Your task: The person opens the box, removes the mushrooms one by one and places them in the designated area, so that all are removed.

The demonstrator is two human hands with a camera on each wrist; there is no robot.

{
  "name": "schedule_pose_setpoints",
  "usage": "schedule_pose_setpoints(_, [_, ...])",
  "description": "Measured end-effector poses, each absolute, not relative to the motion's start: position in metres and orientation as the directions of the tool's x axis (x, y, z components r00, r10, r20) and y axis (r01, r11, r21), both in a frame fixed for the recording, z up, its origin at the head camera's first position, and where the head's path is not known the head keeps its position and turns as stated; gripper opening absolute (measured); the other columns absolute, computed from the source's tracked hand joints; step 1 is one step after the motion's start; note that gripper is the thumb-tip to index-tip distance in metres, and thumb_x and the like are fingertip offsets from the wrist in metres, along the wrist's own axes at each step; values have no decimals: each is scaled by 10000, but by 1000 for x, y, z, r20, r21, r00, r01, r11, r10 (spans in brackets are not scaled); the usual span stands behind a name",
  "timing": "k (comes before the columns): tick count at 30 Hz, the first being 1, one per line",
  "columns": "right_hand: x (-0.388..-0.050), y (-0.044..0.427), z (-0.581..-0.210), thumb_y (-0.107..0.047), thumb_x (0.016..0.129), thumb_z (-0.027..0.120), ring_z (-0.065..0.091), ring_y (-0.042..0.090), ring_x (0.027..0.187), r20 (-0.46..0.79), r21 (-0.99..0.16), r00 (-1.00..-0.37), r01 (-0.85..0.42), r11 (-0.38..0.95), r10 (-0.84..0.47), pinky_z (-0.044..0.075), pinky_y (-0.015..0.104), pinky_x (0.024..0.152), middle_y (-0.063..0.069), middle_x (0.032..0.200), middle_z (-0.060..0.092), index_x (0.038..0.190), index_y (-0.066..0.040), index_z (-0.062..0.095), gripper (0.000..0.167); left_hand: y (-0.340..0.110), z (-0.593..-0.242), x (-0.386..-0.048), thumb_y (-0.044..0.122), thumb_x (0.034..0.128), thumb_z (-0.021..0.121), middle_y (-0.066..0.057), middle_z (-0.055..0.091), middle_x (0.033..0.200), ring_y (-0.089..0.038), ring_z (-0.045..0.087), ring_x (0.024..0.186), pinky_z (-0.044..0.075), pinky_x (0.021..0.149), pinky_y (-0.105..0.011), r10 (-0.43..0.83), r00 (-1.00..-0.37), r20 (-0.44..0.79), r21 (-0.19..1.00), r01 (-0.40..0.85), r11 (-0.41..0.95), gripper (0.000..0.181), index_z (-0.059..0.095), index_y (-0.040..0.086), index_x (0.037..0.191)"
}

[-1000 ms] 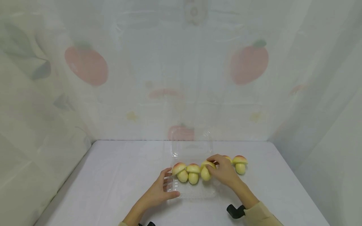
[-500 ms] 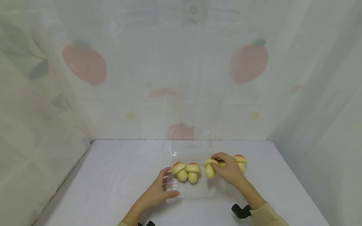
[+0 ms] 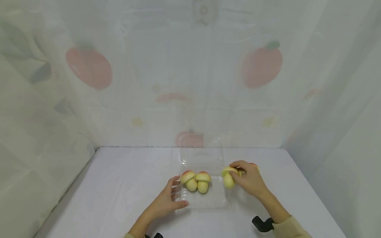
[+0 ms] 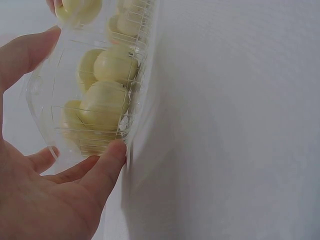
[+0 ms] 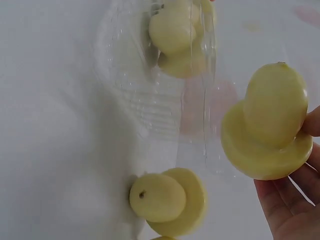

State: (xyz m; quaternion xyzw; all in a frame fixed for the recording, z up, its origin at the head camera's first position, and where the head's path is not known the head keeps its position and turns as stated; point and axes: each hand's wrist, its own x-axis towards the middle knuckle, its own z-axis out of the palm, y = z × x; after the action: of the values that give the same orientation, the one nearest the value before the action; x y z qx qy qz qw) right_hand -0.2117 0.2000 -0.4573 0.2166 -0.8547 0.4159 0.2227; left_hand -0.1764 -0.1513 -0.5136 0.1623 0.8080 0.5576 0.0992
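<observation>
A clear plastic clamshell container (image 3: pixel 208 200) lies with its lid raised at the back. Two toy mushrooms, yellow with reddish caps, sit side by side inside it, a left one (image 3: pixel 191 185) and a right one (image 3: pixel 203 186). My left hand (image 3: pixel 166 200) holds the container's left side, fingertips on its wall and thumb towards the front in the left wrist view. Just beyond the right edge, my right hand (image 3: pixel 248 178) pinches a third toy mushroom (image 5: pixel 275 115) by its cap, raised above the table.
Another mushroom (image 5: pixel 160 197) lies on the white table beside the container, with a sliver of one more at the right wrist view's bottom edge. My right hand largely hides them from the head view. A printed curtain (image 3: pixel 143 72) hangs behind the table.
My right hand has moved right with its mushroom, from inside the container to beyond its right edge. The left hand and the other two mushrooms in the container have stayed put.
</observation>
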Motion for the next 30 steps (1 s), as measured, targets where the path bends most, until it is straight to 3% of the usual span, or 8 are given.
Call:
schedule_pose_setpoints(12, [-204, 226, -451, -42, 824, 822, 668, 114, 902, 542, -613, -829, -502, 611, -138, 600, 369, 776, 2, 1017, 736, 1021, -88, 744, 217, -151, -513, -176, 273, 817, 878, -204, 368, 1523, -458, 440, 1366, 423, 1110, -533, 366, -930, 21, 933, 149, 327, 1007, 231, 118, 1573])
schedule_pose_setpoints(19, [-202, 241, -449, -19, 831, 808, 653, 97, 916, 580, -567, -801, -527, 633, -147, 540, 178, 828, 14, 1005, 732, 1025, -49, 735, 210, -152, -513, -176, 281, 829, 869, -207, 372, 1522, -456, 439, 1370, 431, 1104, -528, 367, -930, 18, 922, 157, 353, 1005, 218, 103, 1575])
schedule_pose_setpoints(30, [-204, 262, -442, 31, 817, 804, 632, 60, 913, 630, -530, -766, -545, 649, -129, 474, 72, 849, 46, 996, 734, 1033, -23, 734, 233, -151, -514, -176, 263, 824, 872, -203, 370, 1524, -453, 438, 1370, 431, 1103, -523, 369, -929, 23, 927, 157, 339, 1003, 224, 111, 1575])
